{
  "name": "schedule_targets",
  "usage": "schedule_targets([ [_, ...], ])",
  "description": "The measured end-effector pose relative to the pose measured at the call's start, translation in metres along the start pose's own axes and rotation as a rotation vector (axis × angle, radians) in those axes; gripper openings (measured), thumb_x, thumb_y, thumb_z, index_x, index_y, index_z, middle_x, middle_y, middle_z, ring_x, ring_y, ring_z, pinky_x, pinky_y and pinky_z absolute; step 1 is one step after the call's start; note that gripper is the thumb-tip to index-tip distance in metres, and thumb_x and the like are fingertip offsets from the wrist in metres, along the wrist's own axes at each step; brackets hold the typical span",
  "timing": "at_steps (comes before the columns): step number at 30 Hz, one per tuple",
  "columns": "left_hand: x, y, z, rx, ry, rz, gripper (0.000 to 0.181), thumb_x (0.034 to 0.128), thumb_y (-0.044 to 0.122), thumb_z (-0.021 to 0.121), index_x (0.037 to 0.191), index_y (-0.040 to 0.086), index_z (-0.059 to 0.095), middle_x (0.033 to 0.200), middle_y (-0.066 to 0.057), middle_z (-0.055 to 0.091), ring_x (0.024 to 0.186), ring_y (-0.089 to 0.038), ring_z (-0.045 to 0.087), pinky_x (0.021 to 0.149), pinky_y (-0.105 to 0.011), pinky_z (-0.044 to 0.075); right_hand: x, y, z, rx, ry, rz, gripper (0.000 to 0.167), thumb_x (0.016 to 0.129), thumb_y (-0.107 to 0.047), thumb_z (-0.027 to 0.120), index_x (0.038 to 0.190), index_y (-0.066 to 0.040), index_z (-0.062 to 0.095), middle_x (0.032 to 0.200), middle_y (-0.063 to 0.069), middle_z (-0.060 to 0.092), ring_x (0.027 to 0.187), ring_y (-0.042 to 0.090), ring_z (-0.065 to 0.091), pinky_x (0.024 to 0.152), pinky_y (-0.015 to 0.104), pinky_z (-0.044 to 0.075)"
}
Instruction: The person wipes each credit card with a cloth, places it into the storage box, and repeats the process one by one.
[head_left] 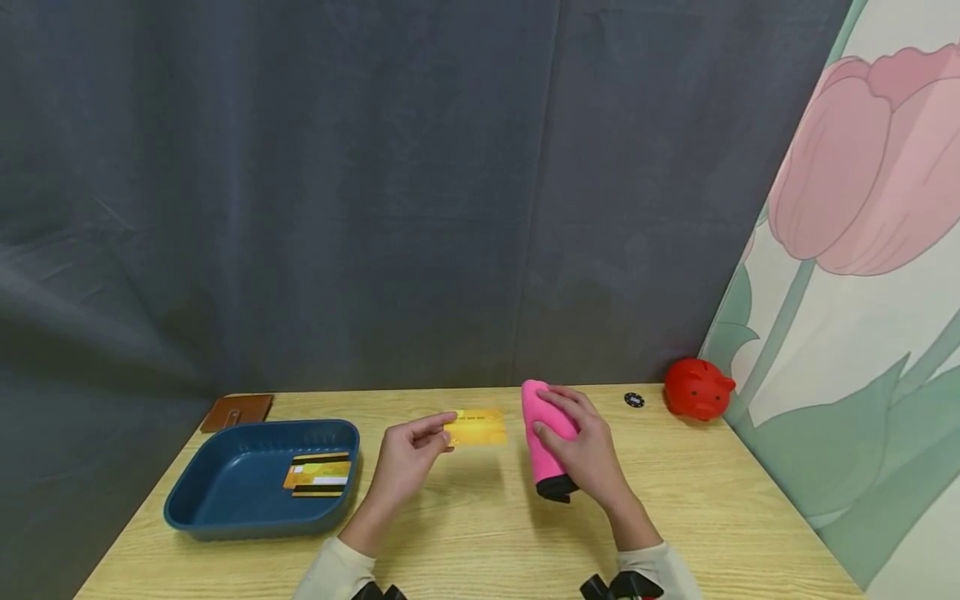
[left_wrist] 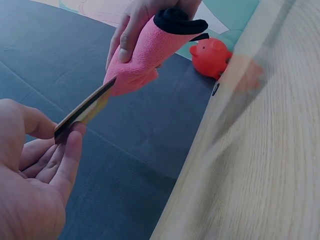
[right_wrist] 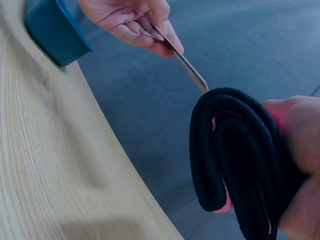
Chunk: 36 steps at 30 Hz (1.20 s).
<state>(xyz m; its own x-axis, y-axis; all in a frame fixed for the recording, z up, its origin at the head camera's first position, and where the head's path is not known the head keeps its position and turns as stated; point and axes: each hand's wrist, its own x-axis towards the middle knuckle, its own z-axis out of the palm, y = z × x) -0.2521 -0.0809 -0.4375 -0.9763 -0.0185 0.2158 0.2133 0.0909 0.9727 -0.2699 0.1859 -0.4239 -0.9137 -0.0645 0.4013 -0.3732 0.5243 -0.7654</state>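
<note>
Between thumb and fingers, my left hand (head_left: 411, 457) pinches a yellow-orange bank card (head_left: 480, 427) by its left end, held above the table. The left wrist view shows the card (left_wrist: 85, 111) nearly edge-on, with a dark stripe along it. My right hand (head_left: 588, 446) grips a folded pink cloth (head_left: 546, 433) with black edging, just right of the card. Seen from the right wrist, the cloth's rolled black end (right_wrist: 235, 145) fills the near side. In the head view a gap shows between card and cloth; whether they touch I cannot tell.
A blue tray (head_left: 225, 492) stands on the left of the wooden table (head_left: 480, 550), with several cards (head_left: 318, 475) in it. Behind it lies a brown wallet (head_left: 238, 411). A black poker chip (head_left: 634, 400) and a red piggy bank (head_left: 697, 389) sit at the back right.
</note>
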Motion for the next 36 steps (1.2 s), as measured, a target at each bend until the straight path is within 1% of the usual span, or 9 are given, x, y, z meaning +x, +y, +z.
schedule_targets([
  [5, -0.0007, 0.0018, -0.002, -0.026, -0.032, 0.033, 0.028, 0.0967, -0.002, 0.066, 0.123, 0.003, 0.075, 0.115, -0.019, 0.074, 0.089, -0.007, 0.072, 0.082, -0.026, 0.064, 0.0002, 0.0007, -0.0003, -0.006, 0.002, 0.0, 0.05, 0.088, -0.014, 0.082, 0.136, -0.021, 0.069, 0.148, 0.005, 0.058, 0.132, 0.031, 0.058, 0.097, 0.038, 0.056],
  [11, -0.0024, 0.0035, -0.006, -0.077, -0.121, 0.094, 0.031, 0.1025, -0.001, 0.057, 0.132, -0.002, 0.068, 0.139, -0.02, 0.066, 0.108, -0.007, 0.071, 0.091, -0.025, 0.062, -0.0001, 0.0023, -0.0007, -0.005, 0.01, -0.015, 0.05, 0.088, -0.015, 0.082, 0.136, -0.02, 0.069, 0.146, 0.005, 0.059, 0.13, 0.03, 0.059, 0.095, 0.035, 0.056],
  [14, -0.0046, 0.0049, -0.0065, -0.084, -0.145, 0.115, 0.034, 0.1044, -0.002, 0.051, 0.135, -0.003, 0.066, 0.143, -0.02, 0.063, 0.113, -0.007, 0.068, 0.095, -0.026, 0.061, -0.0005, 0.0032, -0.0005, 0.0, 0.011, -0.021, 0.05, 0.089, -0.015, 0.082, 0.136, -0.02, 0.069, 0.146, 0.005, 0.059, 0.131, 0.03, 0.059, 0.096, 0.036, 0.056],
  [15, -0.0051, 0.0052, -0.0064, -0.072, -0.143, 0.123, 0.035, 0.1045, -0.002, 0.051, 0.136, -0.002, 0.066, 0.142, -0.02, 0.064, 0.111, -0.007, 0.068, 0.094, -0.025, 0.06, -0.0006, 0.0033, -0.0004, 0.001, 0.01, -0.02, 0.05, 0.089, -0.015, 0.082, 0.136, -0.02, 0.069, 0.146, 0.005, 0.059, 0.131, 0.031, 0.058, 0.096, 0.036, 0.056],
  [21, -0.0047, 0.007, -0.0044, -0.007, -0.087, 0.118, 0.034, 0.1002, -0.001, 0.062, 0.132, 0.007, 0.071, 0.127, -0.017, 0.072, 0.095, -0.009, 0.071, 0.081, -0.017, 0.06, 0.0005, 0.0037, -0.0005, 0.004, 0.01, -0.015, 0.049, 0.089, -0.015, 0.082, 0.136, -0.021, 0.069, 0.147, 0.005, 0.058, 0.132, 0.031, 0.058, 0.096, 0.036, 0.056],
  [25, -0.0037, 0.0058, -0.0043, -0.024, -0.044, 0.117, 0.028, 0.0997, -0.002, 0.063, 0.123, 0.007, 0.076, 0.121, -0.015, 0.075, 0.094, -0.019, 0.076, 0.085, -0.022, 0.062, 0.0007, 0.0041, -0.0003, 0.004, 0.011, -0.019, 0.049, 0.089, -0.015, 0.082, 0.136, -0.021, 0.069, 0.146, 0.005, 0.059, 0.131, 0.031, 0.058, 0.095, 0.035, 0.056],
  [27, -0.0029, 0.005, -0.0045, -0.035, -0.02, 0.118, 0.024, 0.1002, 0.0, 0.063, 0.118, 0.007, 0.077, 0.116, -0.015, 0.077, 0.093, -0.021, 0.078, 0.085, -0.025, 0.063, 0.0005, 0.0043, -0.0002, 0.005, 0.01, -0.02, 0.05, 0.089, -0.015, 0.082, 0.136, -0.021, 0.069, 0.147, 0.005, 0.059, 0.131, 0.031, 0.058, 0.096, 0.035, 0.055],
  [32, 0.0, 0.0049, -0.0054, -0.05, 0.053, 0.11, 0.017, 0.0994, 0.007, 0.067, 0.112, 0.002, 0.078, 0.094, -0.019, 0.078, 0.078, -0.013, 0.077, 0.075, -0.024, 0.064, -0.0001, 0.0042, 0.0001, 0.012, 0.008, -0.02, 0.05, 0.089, -0.015, 0.082, 0.136, -0.021, 0.069, 0.146, 0.005, 0.059, 0.131, 0.031, 0.059, 0.095, 0.034, 0.055],
  [36, 0.0013, 0.0071, -0.0073, -0.03, 0.118, 0.055, 0.019, 0.0973, 0.008, 0.071, 0.109, -0.005, 0.077, 0.086, -0.02, 0.076, 0.069, -0.007, 0.071, 0.068, -0.02, 0.061, 0.0004, 0.0041, 0.0004, 0.015, 0.009, -0.024, 0.05, 0.088, -0.015, 0.082, 0.136, -0.021, 0.069, 0.146, 0.005, 0.059, 0.131, 0.03, 0.059, 0.095, 0.033, 0.055],
])
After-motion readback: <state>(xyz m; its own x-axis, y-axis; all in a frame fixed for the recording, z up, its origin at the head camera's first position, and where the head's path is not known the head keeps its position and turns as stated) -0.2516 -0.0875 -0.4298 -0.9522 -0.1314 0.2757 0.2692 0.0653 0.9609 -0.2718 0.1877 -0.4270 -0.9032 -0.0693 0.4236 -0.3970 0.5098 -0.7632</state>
